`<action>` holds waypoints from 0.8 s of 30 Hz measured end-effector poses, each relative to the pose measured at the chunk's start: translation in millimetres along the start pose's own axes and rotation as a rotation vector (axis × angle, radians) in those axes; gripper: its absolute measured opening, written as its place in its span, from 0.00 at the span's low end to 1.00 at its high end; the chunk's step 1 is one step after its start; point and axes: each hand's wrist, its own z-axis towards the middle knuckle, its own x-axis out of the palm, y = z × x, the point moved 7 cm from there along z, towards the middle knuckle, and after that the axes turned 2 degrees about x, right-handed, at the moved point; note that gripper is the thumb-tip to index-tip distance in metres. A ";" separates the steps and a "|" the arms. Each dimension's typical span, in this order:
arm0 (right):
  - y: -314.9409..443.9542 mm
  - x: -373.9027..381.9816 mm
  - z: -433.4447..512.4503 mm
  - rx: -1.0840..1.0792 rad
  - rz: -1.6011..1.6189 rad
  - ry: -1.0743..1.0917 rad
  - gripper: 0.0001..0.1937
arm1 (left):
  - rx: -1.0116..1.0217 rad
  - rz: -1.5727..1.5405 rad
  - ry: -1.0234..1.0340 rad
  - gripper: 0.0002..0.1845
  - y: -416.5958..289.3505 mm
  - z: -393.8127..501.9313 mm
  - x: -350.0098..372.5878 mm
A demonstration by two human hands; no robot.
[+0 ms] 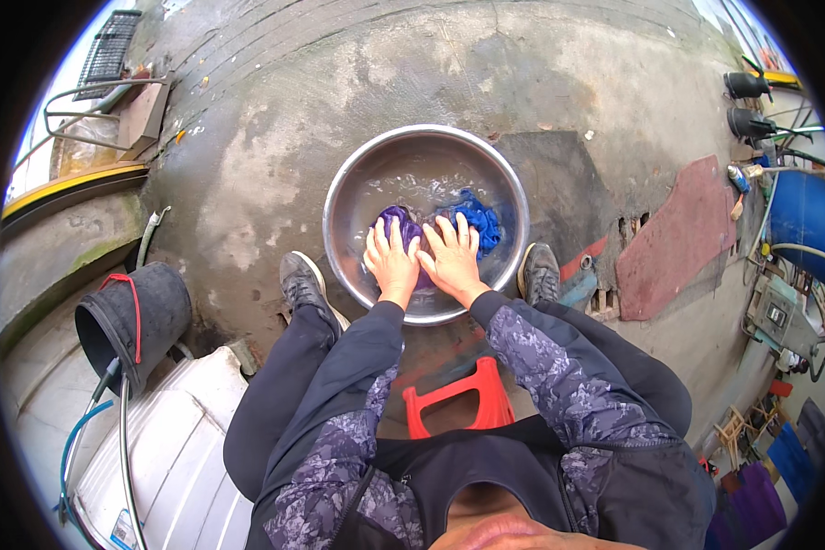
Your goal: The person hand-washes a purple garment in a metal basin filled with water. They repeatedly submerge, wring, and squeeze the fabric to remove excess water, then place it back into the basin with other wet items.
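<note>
A round metal basin [419, 132] of water stands on the ground between my shoes. Inside it, purple cloth [400, 223] and blue cloth [481, 221] lie wet and bunched. My left hand [392, 265] is spread palm down over the purple cloth, its fingers apart. Beside it my right hand [455, 258] presses down with spread fingers, its fingertips at the edge of the blue cloth. The thumbs almost meet. Both hands show whole; what lies beneath the palms is hidden.
A red plastic stool [495, 395] is below me. At the left a black bucket [158, 302] lies tilted near hoses and a white ribbed panel [179, 440]. To the right are a reddish board [667, 240] on the concrete, a blue barrel [801, 213] and a grey metal box [773, 313].
</note>
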 end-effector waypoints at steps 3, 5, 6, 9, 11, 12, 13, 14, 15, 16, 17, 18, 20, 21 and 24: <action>-11.2 10.7 19.9 -0.043 -0.103 0.007 0.30 | -0.009 0.084 0.023 0.38 -2.9 20.0 15.3; -18.8 18.2 40.6 -0.056 -0.195 0.078 0.30 | 0.075 0.126 -0.068 0.36 -10.3 42.2 10.8; -20.7 17.0 52.9 -0.078 -0.183 0.072 0.30 | 0.067 0.133 -0.037 0.34 -9.2 55.4 11.1; -22.4 13.8 93.8 -0.141 -0.223 0.129 0.28 | 0.116 0.146 -0.068 0.27 -9.5 92.2 -0.4; -15.5 -2.8 120.1 -0.212 -0.185 -0.007 0.23 | 0.124 0.152 -0.062 0.21 -4.7 112.6 -5.3; -12.2 -8.1 131.2 -0.233 -0.177 -0.034 0.21 | 0.089 0.164 0.060 0.19 2.3 122.2 1.8; -4.4 -19.9 140.0 -0.303 -0.143 -0.176 0.17 | 0.050 0.170 0.222 0.18 11.4 129.1 11.8; -8.3 -12.6 151.0 -0.232 -0.087 -0.026 0.17 | 0.017 0.186 0.342 0.18 20.0 134.9 20.5; -14.7 -3.3 162.0 -0.129 -0.087 0.113 0.18 | 0.144 0.261 0.266 0.18 15.8 138.2 19.3; -19.7 3.0 168.3 -0.067 -0.063 0.202 0.19 | 0.203 0.202 0.237 0.19 15.9 143.0 20.6; -21.6 6.9 176.9 -0.062 -0.049 0.229 0.20 | 0.236 0.169 0.244 0.21 17.7 145.7 23.9; -28.7 4.2 182.3 0.000 0.025 0.166 0.21 | 0.267 0.115 0.272 0.22 19.4 146.9 27.1; -54.4 9.7 189.6 0.246 0.262 0.165 0.22 | -0.031 -0.331 0.142 0.29 44.5 145.3 15.2; -67.7 13.4 190.5 0.368 0.455 0.161 0.26 | -0.212 -0.530 0.168 0.32 57.8 139.4 15.5; -92.1 16.2 175.5 0.560 1.034 0.128 0.24 | -0.455 -1.055 0.019 0.38 69.4 119.6 -2.6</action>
